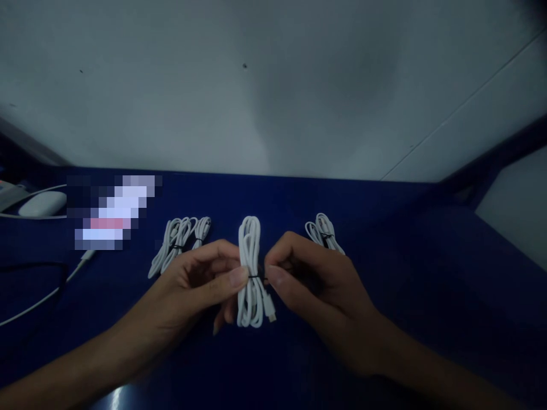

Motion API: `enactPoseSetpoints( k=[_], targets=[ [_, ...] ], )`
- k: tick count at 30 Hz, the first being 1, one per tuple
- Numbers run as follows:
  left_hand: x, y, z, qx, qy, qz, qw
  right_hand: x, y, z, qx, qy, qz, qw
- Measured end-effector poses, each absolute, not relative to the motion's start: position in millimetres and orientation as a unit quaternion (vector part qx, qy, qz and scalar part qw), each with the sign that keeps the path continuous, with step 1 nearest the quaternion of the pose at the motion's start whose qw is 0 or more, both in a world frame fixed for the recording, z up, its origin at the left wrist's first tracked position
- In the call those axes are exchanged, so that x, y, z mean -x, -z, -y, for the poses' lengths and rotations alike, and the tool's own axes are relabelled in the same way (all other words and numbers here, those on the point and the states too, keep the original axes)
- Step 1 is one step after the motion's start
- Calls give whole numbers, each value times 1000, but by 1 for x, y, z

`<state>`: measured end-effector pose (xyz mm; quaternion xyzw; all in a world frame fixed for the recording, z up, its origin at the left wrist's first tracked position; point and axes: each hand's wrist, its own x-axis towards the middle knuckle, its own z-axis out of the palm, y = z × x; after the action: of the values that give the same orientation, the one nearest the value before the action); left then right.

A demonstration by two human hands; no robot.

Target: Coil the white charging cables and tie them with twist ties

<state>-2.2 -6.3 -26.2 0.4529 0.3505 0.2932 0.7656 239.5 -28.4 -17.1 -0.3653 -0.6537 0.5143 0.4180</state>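
A folded bundle of white USB cable (pixel 253 245) stands upright between my hands, with a black tie (pixel 256 277) round its middle. Its metal plug (pixel 270 310) pokes out at the lower right. My left hand (pixel 205 285) grips the bundle from the left, thumb in front near the tie. On the other side, my right hand (pixel 316 290) is closed in a pinch on the end of the black tie, which sticks out to the right. Behind my left hand lie tied white cables (pixel 177 242), partly hidden. Another tied white cable (pixel 325 232) lies behind my right hand.
On the blue table (pixel 265 370), a blurred-out lit phone (pixel 115 213) at the left has a white charging cable (pixel 72 274) attached. A white rounded object (pixel 43 203) lies further left. A pale wall (pixel 192 102) rises behind the table.
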Motion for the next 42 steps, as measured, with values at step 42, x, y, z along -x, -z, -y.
enactPoseSetpoints(
  k=[42],
  targets=[
    [-5, 16, 7, -403, -317, -305, 802, -243, 12, 30, 321, -641, 581, 385]
  ],
)
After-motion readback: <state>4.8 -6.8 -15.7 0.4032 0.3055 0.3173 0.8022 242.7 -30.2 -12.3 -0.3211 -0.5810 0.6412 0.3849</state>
